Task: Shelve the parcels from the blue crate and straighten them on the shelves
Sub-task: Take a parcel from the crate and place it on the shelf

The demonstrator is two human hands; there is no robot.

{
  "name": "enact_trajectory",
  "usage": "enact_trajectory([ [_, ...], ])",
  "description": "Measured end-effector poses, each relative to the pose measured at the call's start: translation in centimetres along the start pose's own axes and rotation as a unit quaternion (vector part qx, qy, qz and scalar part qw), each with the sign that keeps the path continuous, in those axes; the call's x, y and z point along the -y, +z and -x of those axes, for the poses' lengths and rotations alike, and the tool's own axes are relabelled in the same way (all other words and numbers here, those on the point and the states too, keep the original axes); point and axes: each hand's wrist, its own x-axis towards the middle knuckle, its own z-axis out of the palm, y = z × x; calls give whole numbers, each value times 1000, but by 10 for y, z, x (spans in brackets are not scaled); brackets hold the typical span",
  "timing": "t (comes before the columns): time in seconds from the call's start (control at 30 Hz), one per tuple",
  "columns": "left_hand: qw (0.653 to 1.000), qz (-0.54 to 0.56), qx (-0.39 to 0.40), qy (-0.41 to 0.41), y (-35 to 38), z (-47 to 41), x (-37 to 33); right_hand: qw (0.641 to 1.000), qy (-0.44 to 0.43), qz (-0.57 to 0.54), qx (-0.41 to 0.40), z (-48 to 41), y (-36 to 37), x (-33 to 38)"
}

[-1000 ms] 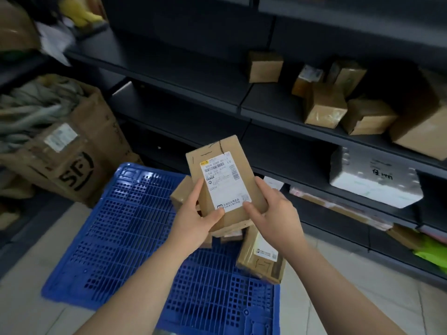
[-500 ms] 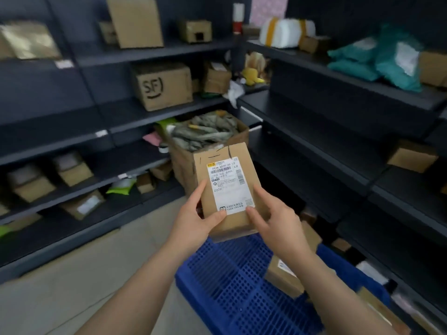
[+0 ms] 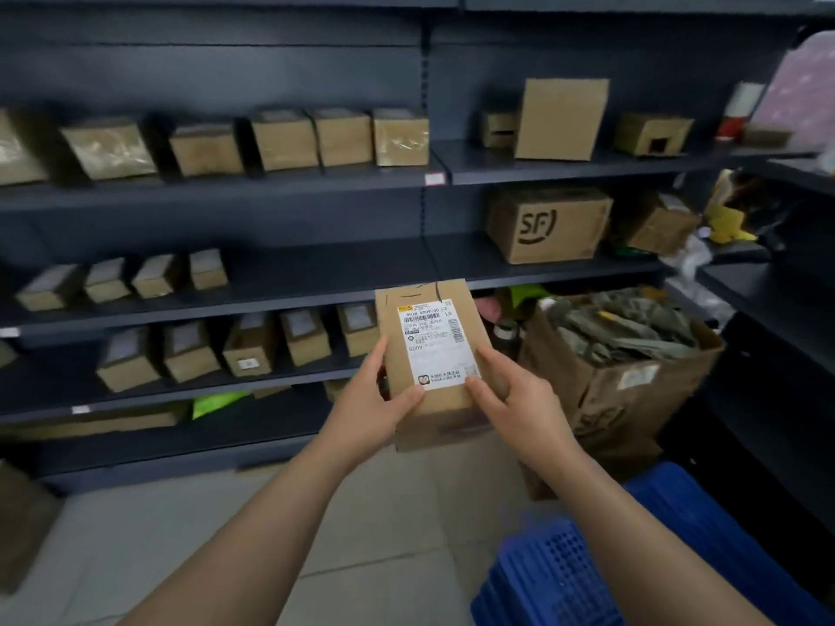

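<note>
Before the shelves [image 3: 316,300], both hands grip parcel [image 3: 429,354].

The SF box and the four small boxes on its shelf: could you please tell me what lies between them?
Nothing: in the head view the shelf is bare between the SF box and the small boxes.

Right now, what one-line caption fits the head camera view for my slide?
Left hand and right hand hold a labelled parcel before dark shelves of boxes; blue crate at lower right.
</note>
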Motion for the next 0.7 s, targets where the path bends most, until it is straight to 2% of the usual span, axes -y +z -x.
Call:
enact_trajectory([
  [0.27,996,33,-78,-39,-100,-81,27,995,-39,-31,81,-120,93,55],
  [0.53,983,34,-167,-62,-158,-190,54,985,-57,-37,161,-259,166,72],
  [0.7,978,55,-183,-85,-188,-259,78,977,-80,-36,193,-339,213,80],
])
